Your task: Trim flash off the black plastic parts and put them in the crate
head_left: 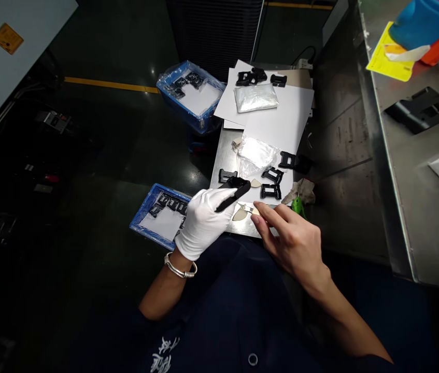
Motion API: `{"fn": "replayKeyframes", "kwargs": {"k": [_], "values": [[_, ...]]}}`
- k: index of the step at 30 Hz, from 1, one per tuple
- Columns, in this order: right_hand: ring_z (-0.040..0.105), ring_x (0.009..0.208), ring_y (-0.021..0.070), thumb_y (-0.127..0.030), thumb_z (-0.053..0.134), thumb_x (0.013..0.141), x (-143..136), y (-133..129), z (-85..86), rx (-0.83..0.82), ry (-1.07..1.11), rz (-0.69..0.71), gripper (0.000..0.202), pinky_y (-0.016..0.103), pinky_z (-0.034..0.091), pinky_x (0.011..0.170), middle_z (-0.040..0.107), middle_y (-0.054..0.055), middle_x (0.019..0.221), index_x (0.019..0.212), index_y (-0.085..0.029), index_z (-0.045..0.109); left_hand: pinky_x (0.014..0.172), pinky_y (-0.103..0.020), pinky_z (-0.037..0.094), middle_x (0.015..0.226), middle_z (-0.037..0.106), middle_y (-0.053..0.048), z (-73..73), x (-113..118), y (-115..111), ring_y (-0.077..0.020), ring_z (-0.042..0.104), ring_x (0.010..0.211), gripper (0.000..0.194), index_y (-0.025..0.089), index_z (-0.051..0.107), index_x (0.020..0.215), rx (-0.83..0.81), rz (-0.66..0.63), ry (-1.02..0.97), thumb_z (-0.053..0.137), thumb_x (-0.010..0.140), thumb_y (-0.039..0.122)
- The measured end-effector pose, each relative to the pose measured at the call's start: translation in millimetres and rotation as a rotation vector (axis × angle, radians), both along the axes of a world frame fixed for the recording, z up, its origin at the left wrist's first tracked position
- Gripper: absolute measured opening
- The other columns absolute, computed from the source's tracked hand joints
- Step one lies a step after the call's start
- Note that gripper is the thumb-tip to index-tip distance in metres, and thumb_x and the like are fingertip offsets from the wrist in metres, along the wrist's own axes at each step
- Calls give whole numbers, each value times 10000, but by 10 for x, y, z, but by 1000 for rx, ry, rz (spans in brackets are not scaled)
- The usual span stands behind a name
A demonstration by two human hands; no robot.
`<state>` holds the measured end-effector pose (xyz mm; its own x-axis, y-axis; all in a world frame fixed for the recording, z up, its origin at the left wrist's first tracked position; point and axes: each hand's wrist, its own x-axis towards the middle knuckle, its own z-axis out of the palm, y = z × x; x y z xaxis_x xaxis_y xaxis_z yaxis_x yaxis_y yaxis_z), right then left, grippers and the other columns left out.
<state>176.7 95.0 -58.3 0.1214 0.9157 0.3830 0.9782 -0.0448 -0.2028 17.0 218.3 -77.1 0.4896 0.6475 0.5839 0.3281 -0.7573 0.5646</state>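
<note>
My left hand (206,220), in a white glove, is closed around a black plastic part (234,197) held tilted above the near end of the metal table. My bare right hand (291,235) pinches a small, thin, shiny piece (247,209) between thumb and fingertips, just right of the black part; its kind is too small to make out. Beneath the hands lies a beige flat piece (239,214), and another beige piece (256,183) sits beyond. More black frame-like parts rest close by, among them one black frame (271,191) ahead of my right hand.
Blue bins (141,228) with black parts stand on the left, one near and another blue bin (199,122) farther off. White paper sheets (281,111), a clear plastic bag (256,155) and a wrapped packet (256,97) cover the table. A green-handled tool (298,206) lies right, beside a metal counter (398,181).
</note>
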Motion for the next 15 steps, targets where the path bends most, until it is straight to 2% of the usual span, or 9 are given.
{"fn": "replayKeyframes", "kwargs": {"k": [10, 15], "values": [[516, 605, 99, -404, 585, 1029, -44, 33, 31, -31, -91, -35, 262, 306, 245, 547, 629, -15, 721, 1142, -233, 749, 885, -340, 559, 1114, 787, -69, -17, -53, -15, -192, 728, 972, 240, 132, 723, 1175, -3, -32, 111, 663, 943, 125], [512, 617, 110, -406, 570, 1034, -63, 33, 91, -52, -146, -44, 265, 305, 252, 557, 624, -10, 721, 1109, -231, 754, 867, -346, 543, 1125, 784, -58, -19, -71, -17, -198, 716, 955, 276, 156, 706, 1211, 63, -25, 197, 615, 955, 110]]}}
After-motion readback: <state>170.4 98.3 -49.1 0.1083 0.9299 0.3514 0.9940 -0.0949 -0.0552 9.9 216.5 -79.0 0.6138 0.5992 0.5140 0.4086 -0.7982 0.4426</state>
